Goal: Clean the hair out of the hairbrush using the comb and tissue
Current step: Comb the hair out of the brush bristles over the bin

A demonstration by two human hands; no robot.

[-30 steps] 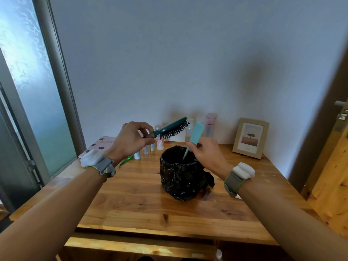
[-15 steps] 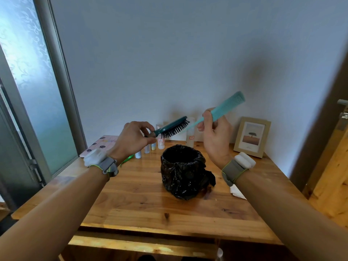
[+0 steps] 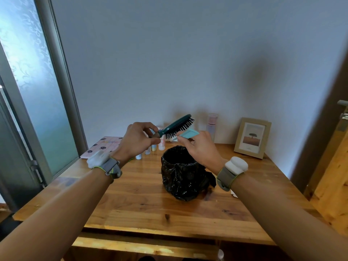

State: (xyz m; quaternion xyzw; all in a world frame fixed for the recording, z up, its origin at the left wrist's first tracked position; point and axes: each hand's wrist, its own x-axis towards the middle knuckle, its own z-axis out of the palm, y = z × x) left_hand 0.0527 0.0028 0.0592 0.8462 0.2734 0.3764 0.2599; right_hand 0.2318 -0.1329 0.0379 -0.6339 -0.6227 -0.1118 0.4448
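Two hands meet just above centre frame in your head view. Your left hand [image 3: 138,141] pinches the handle of the dark teal hairbrush [image 3: 178,126], bristles facing down and right; your right hand [image 3: 199,149] grips the pale teal comb [image 3: 187,134], its tip touching the bristles. Both hover over the black-lined bin [image 3: 183,174] at centre. A white scrap at your right wrist, lower right of the bin, may be the tissue [image 3: 233,194]; you cannot tell for sure.

No writing can be read: the labels on the small bottles [image 3: 153,147] behind your left hand are blurred, and so is the print on the pink patterned sheet [image 3: 105,146] at centre left.

The wooden surface [image 3: 146,202] fills the lower frame, against a plain pale wall. A framed tree picture [image 3: 252,137] stands at centre right, a frosted window [image 3: 33,87] fills the left edge, and a wooden door [image 3: 337,166] the right.
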